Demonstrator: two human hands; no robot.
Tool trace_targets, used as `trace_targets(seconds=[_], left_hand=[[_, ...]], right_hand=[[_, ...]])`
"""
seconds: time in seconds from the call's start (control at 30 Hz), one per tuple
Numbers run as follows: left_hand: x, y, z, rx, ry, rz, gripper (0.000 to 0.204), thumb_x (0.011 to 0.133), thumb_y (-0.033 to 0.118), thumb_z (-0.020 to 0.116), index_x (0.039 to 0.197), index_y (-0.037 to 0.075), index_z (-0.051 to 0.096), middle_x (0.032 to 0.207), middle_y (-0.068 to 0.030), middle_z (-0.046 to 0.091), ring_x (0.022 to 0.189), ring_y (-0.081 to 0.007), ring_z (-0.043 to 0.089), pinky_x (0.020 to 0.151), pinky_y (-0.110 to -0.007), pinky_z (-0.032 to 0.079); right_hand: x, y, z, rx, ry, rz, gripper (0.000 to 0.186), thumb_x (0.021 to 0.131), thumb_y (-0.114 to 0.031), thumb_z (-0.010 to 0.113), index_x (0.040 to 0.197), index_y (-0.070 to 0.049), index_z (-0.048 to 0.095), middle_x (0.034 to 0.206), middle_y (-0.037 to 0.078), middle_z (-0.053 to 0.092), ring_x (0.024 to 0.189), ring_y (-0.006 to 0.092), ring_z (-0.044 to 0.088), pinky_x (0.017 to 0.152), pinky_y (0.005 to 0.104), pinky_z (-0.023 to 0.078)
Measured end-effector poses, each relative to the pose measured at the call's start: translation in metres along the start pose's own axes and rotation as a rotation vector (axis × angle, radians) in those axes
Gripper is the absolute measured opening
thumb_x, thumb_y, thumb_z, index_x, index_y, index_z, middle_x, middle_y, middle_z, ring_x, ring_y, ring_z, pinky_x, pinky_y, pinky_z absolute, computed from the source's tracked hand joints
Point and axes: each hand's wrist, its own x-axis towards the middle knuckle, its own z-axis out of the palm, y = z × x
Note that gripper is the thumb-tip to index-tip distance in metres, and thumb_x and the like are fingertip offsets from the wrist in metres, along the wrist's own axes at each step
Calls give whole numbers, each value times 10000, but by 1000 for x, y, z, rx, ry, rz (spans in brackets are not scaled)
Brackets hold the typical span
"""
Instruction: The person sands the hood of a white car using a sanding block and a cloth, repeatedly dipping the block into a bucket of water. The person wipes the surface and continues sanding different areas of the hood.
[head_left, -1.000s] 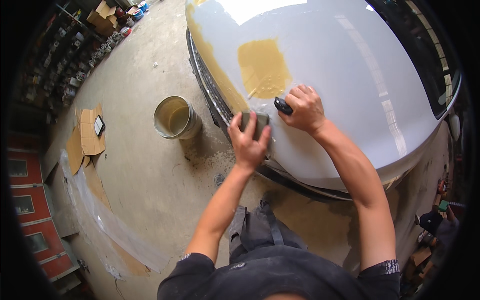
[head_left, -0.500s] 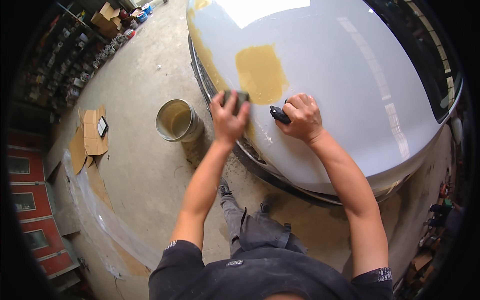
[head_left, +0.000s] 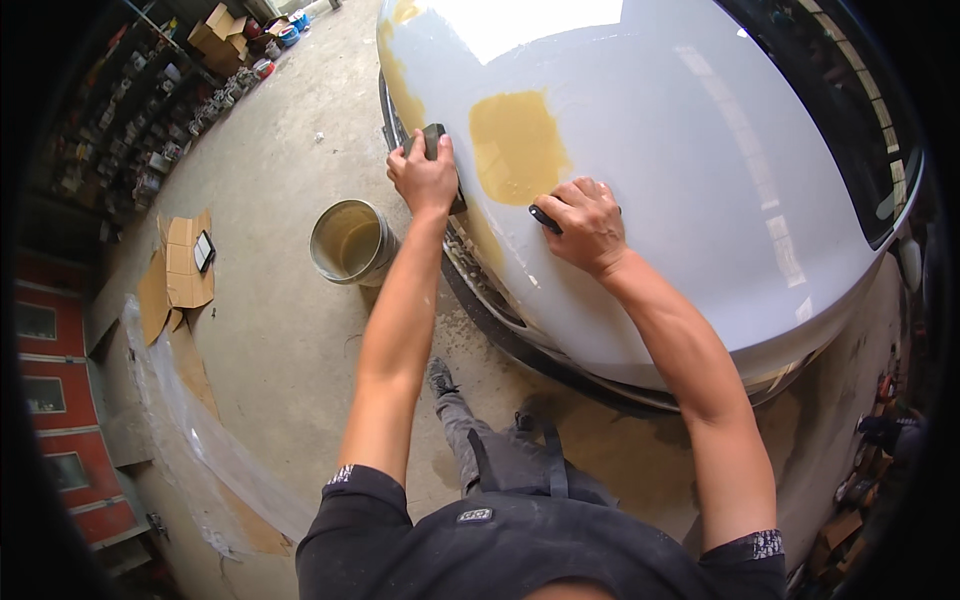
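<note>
A silver-grey car hood (head_left: pixel 680 210) stretches in front of me, with a squarish patch of yellow-tan filler (head_left: pixel 515 140) on it. More filler (head_left: pixel 402 88) runs along the hood's front edge. My left hand (head_left: pixel 424 180) is closed around a dark grey-green sanding block (head_left: pixel 433 140), held against that edge left of the square patch. Close to the patch's lower right corner, my right hand (head_left: pixel 587 225) rests on the hood, its fingers wrapped round a black object (head_left: pixel 545 219). Most of that object is hidden, and its kind does not show.
A metal bucket (head_left: pixel 320 258) with murky tan contents stands on the floor left of the car. Farther left lie flattened cardboard (head_left: pixel 188 268) and clear plastic sheeting (head_left: pixel 200 450). Shelves of cans (head_left: pixel 120 110) line the far left; red door panels (head_left: pixel 75 410) stand below them.
My left hand has moved forward and slightly left along the hood's front edge with the sanding block. My right hand has shifted a little left, still gripping the black object.
</note>
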Motion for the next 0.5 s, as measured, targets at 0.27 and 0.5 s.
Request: trace_targets(seconds=[0.27, 0.5], left_hand=[[-86, -10, -7, 33, -94, 37, 780, 894, 461, 673, 1522, 42, 473, 1474, -347, 308, 1353, -507, 359, 1163, -549, 316], [-18, 14, -2, -65, 16, -221, 611, 956, 427, 540, 1504, 158, 534, 1492, -256, 363, 1283, -432, 404, 1123, -507, 360]], right_hand=[[8, 0, 6, 26, -27, 65, 209, 688, -131, 783, 881, -171, 711, 893, 3, 628, 885, 225, 614, 755, 411, 505], [6, 1, 7, -10, -23, 50, 197, 691, -197, 786, 865, -183, 696, 875, 8, 614, 904, 227, 614, 740, 416, 510]])
